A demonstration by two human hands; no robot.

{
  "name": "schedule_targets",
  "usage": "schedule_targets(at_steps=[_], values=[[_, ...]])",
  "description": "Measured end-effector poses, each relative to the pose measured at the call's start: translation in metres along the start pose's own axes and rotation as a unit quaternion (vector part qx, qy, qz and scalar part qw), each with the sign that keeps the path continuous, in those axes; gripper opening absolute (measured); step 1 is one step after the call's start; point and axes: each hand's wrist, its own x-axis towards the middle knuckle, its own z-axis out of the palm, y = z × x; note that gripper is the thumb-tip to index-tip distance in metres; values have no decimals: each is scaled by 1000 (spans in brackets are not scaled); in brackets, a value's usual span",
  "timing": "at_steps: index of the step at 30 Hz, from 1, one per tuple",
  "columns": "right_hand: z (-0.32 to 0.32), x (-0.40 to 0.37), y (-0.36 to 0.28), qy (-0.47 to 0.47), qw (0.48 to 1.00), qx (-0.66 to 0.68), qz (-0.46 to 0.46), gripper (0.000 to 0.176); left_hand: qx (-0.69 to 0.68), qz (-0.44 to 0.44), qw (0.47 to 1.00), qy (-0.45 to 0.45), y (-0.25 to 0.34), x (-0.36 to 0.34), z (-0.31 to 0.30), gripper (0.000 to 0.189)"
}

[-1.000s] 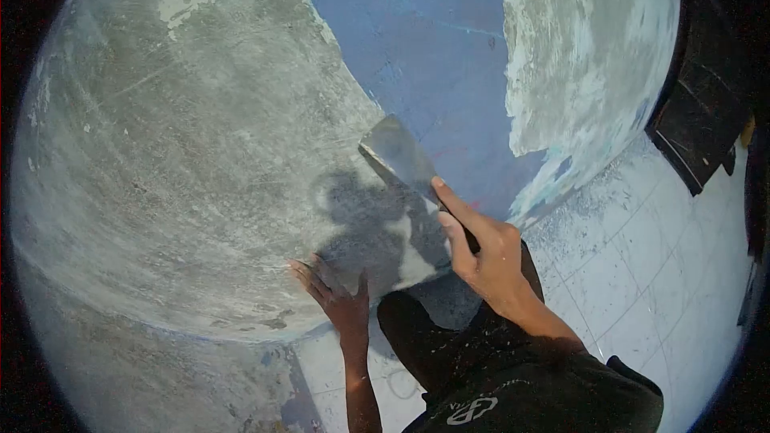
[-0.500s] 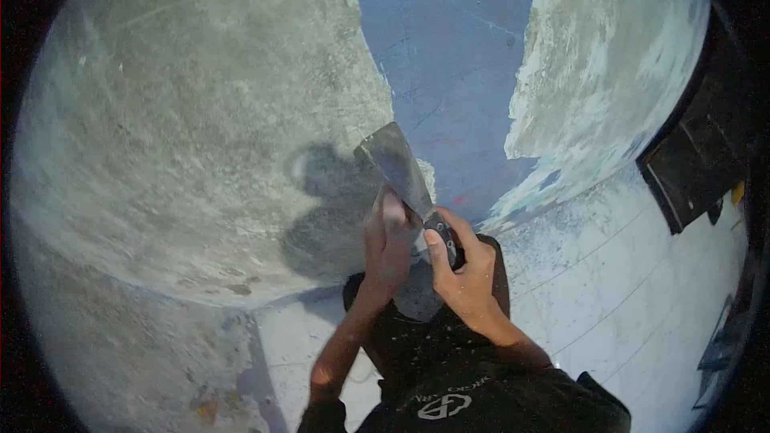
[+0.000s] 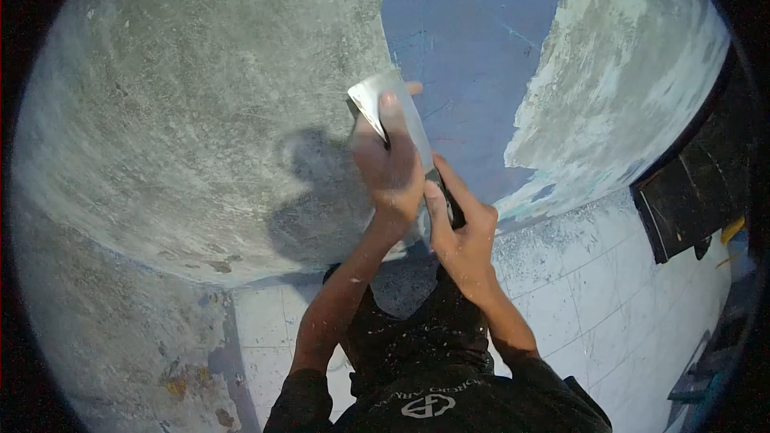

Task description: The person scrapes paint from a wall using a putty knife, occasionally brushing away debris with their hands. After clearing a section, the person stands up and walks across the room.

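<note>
Scraper between both hands, in front of part-blue wall. Right hand clamped round handle, lower right; left hand, blurred, pinching blade above, thumb on near face, fingertip past edge. Blade-wall contact unclear.

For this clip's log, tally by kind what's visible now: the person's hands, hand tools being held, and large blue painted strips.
Hands: 2, left hand and right hand
Held tools: 1, scraper
Large painted strips: 1, blue strip
Total: 4
</note>
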Motion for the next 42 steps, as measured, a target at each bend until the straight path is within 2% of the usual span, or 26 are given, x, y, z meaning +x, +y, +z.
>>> schedule_targets(at_steps=[1,3,6,9,10,12,14,16,18,21,24,26,27,30,32,35,37,38,39,42], values=[[-4,0,-1,-10,1000,-2,3,37,-12,-10,1000,-3,4,2,2,55],[-12,5,-1,-33,999,-6,-3,37,-22,36,999,0,-7,-5,4,54],[-6,-8,19,7,998,-3,-56,37,0,79,996,32,-26,-8,9,54],[-16,12,-9,-39,999,-13,29,36,-4,30,999,31,2,-2,11,55],[-18,8,-9,-45,998,-12,35,36,-14,2,1000,23,13,1,10,56],[-21,11,-7,-57,998,-5,32,36,-7,5,1000,23,-1,-3,9,57],[-15,-1,13,-31,999,-4,-30,36,-9,16,998,55,-17,-15,14,56],[-12,6,19,-24,998,0,-50,36,-3,45,996,76,-19,-5,18,56],[-15,16,-4,-30,1000,-1,9,35,30,24,997,63,1,4,16,55],[-21,19,-16,-63,995,-12,76,34,3,15,998,64,8,8,16,54],[-12,3,7,-11,999,11,-47,34,11,19,997,69,-3,-5,13,53],[-5,17,12,6,995,6,-96,34,2,52,994,96,-3,0,16,53],[-3,19,13,15,994,1,-110,34,-7,49,996,78,-3,3,15,52],[-14,30,-25,-34,998,32,35,35,-22,45,998,42,21,17,12,49],[-12,18,-13,-15,1000,2,-23,35,-7,60,997,41,14,12,8,48],[-2,9,10,-3,998,7,-65,35,-23,-18,999,27,-7,-4,4,47],[-3,8,11,-4,999,14,-40,36,-32,28,998,39,0,7,9,47],[-10,17,-9,-9,1000,10,-14,37,-37,45,997,43,12,12,12,47],[-14,21,-19,-15,1000,7,10,37,-62,-6,997,36,21,13,13,46],[-12,14,-17,-25,999,-6,25,37,-15,13,1000,18,7,7,6,45]])
